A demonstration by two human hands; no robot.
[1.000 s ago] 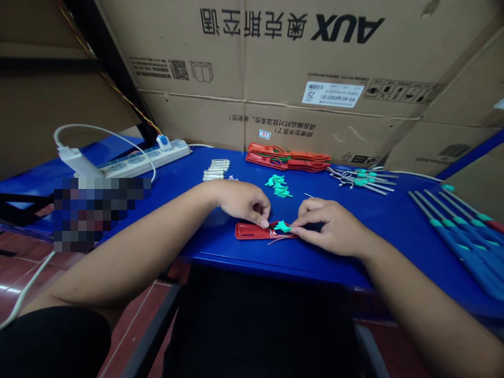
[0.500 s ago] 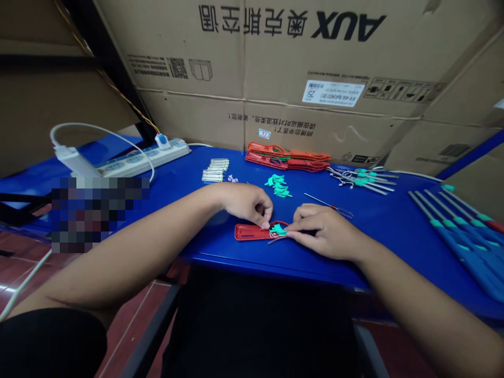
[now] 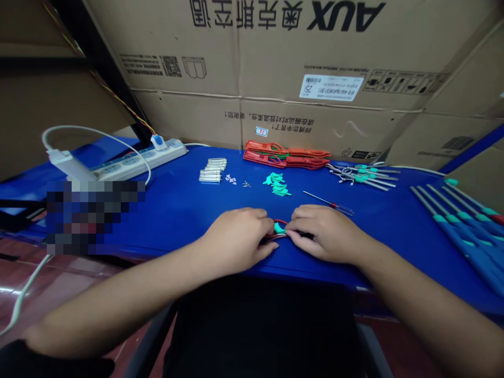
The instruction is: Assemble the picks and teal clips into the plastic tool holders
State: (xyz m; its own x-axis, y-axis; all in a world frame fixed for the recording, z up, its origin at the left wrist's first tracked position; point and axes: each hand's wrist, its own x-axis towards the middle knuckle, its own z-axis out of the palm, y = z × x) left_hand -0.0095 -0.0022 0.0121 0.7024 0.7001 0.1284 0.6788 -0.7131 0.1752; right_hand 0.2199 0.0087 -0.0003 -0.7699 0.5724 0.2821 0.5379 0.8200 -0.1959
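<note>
A red plastic shell (image 3: 280, 221) lies near the table's front edge, largely covered by the hands. In it sits a small green piece (image 3: 279, 228), with thin wires beside it. My left hand (image 3: 246, 237) is closed around the shell's left part, fingers over the back and thumb at the front. From the right, my right hand (image 3: 321, 231) pinches at the right side of the green piece and shell, its fingertips pressed together. Behind the hands lie loose green pieces (image 3: 279, 185) and a screwdriver (image 3: 333, 203) with a red and clear handle.
Stacked red and orange shells (image 3: 285, 156) lie at the back by a cardboard box (image 3: 271, 68). Metal rods with wires (image 3: 374, 176) and blue-handled tools (image 3: 464, 231) are on the right. Clear tubes (image 3: 212, 170), tiny screws (image 3: 246, 184) and a power strip (image 3: 142, 157) lie left.
My left hand has moved left and toward the front edge, from pinching at the green piece to wrapping over the shell's left part. My right hand stays nearly in place.
</note>
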